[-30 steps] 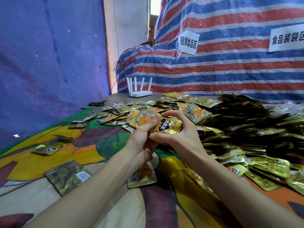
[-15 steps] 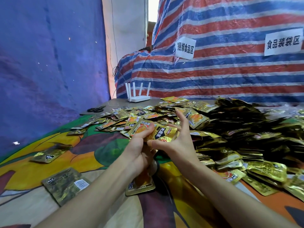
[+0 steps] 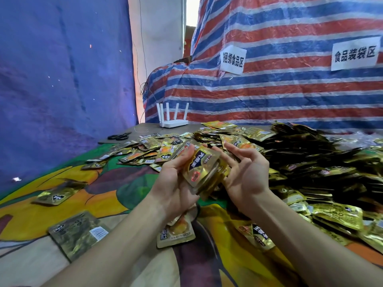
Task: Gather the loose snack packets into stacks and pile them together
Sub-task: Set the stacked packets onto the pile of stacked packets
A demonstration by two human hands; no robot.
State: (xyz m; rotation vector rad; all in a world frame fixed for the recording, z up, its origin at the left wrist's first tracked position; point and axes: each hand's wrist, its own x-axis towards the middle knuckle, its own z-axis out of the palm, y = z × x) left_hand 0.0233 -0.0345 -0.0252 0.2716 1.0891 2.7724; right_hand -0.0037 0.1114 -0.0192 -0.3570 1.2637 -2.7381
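Head view | my left hand [image 3: 176, 179] grips a small stack of packets [image 3: 204, 170], long axis near upright | right hand [image 3: 246, 175] wide, fingers relaxed, just right of the stack | loose heap [image 3: 310, 162] lies farther right on the bench [image 3: 103, 193], nearer that hand.
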